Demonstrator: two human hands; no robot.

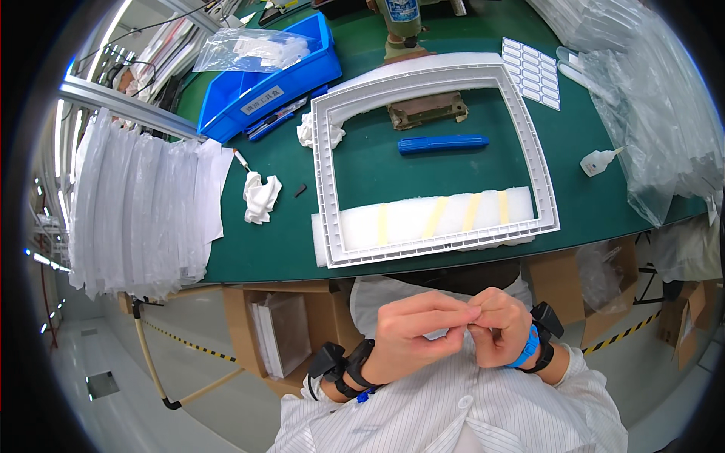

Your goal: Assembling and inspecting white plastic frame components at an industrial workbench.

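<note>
Close to my body, in front of the table's near edge, my left hand (419, 326) and my right hand (501, 325) meet at the fingertips. Both are closed in a pinch, and whatever lies between the fingers is hidden or too small to make out. Beyond them on the table lies a white rectangular plastic frame (323, 181). White foam blocks (362, 225) with pale yellow tape strips support its near side, and more foam shows under the far side. Inside the frame's opening rest a blue marker pen (443, 144) and a brownish metal block (427, 110).
Wrapped flat parts (143, 211) stand stacked at left, near a blue bin (272, 79) and crumpled white cloth (261, 198). At right are a label sheet (531, 73), a small white bottle (599, 162) and plastic-bagged parts (649, 113). Cardboard boxes (332, 317) sit below the table edge.
</note>
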